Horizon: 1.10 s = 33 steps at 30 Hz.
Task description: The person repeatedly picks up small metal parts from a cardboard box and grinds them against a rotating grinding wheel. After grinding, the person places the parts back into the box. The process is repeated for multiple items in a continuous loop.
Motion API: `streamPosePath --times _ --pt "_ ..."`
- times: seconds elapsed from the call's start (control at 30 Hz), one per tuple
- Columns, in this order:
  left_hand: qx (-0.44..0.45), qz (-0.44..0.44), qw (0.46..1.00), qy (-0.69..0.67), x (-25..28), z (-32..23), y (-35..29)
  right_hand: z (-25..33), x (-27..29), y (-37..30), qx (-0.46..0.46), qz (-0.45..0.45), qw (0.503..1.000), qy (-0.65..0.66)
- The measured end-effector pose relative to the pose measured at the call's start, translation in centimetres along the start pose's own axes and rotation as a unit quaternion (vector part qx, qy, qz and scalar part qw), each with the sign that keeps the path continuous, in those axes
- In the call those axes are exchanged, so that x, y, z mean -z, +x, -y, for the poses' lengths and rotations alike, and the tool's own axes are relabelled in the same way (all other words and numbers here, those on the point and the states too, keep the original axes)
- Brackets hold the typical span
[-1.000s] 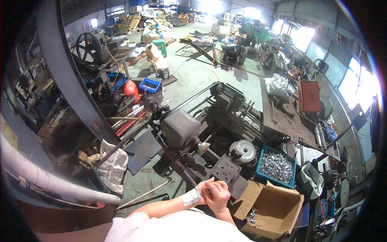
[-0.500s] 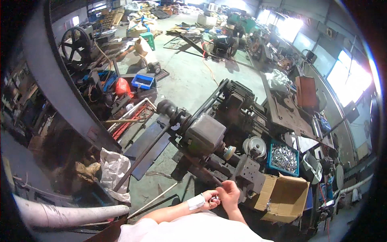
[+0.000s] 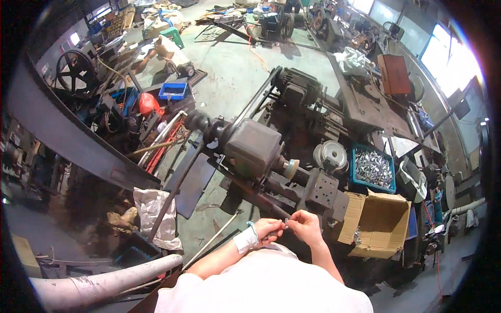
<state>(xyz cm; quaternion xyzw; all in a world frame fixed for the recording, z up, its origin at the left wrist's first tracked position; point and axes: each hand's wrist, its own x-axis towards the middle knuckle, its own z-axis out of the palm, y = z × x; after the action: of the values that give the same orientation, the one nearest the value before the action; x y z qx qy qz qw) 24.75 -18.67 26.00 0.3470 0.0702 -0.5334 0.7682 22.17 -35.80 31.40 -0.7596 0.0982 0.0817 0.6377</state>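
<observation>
My left hand (image 3: 267, 231), with a white wrap around its wrist, is closed in front of my body. My right hand (image 3: 307, 227) meets it fingertip to fingertip, thumb and fingers pinched. Between them shows a small greyish metal piece (image 3: 286, 223), its shape mostly hidden by the fingers. Just beyond the hands stands a dark lathe-like machine with a rounded grey housing (image 3: 252, 147), a pale ring-shaped part (image 3: 290, 168) on its spindle and a block with holes (image 3: 324, 192) at its right.
A teal crate (image 3: 394, 182) of small shiny metal parts stands to the right, behind an open cardboard box (image 3: 385, 223). A long dark bar (image 3: 176, 195) slants down at the left. Near the lower left lies a thick pale pipe (image 3: 112, 281). A workbench (image 3: 365, 107) runs along the right.
My view has tilted down and shifted, so the machine appears higher. My right hand has drawn back from over my left, and the fingertips now meet around the small piece.
</observation>
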Motion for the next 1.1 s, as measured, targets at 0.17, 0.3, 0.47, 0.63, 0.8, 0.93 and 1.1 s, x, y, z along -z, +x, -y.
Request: streamPosePath --times 0.17,0.3,0.47,0.63,0.8,0.93,1.1 --pt "-0.111 -0.105 0.965 0.211 -2.7 -0.7 1.6 -0.9 2.5 1.6 0.068 0.042 0.994 -0.078" --pt "-0.251 -0.187 0.913 0.260 -2.4 1.4 4.1 -1.6 3.8 2.6 0.092 0.058 0.992 -0.065" --pt "-0.234 -0.258 0.908 0.235 -4.1 0.9 5.1 -3.9 4.3 3.6 -0.065 0.028 0.964 0.257" --pt "-0.253 -0.292 0.879 0.281 -4.4 0.1 7.0 -4.2 4.1 4.5 -0.069 -0.040 0.955 0.287" --pt "-0.255 -0.306 0.854 0.334 -3.9 -1.1 8.1 -5.0 3.4 6.0 -0.009 -0.084 0.969 0.232" --pt "-0.236 -0.302 0.859 0.338 -3.2 -2.5 8.6 -4.6 2.4 7.4 -0.033 -0.126 0.970 0.206" --pt "-0.184 -0.281 0.905 0.261 -1.2 -3.6 10.1 -5.7 1.6 9.6 -0.091 -0.145 0.957 0.235"
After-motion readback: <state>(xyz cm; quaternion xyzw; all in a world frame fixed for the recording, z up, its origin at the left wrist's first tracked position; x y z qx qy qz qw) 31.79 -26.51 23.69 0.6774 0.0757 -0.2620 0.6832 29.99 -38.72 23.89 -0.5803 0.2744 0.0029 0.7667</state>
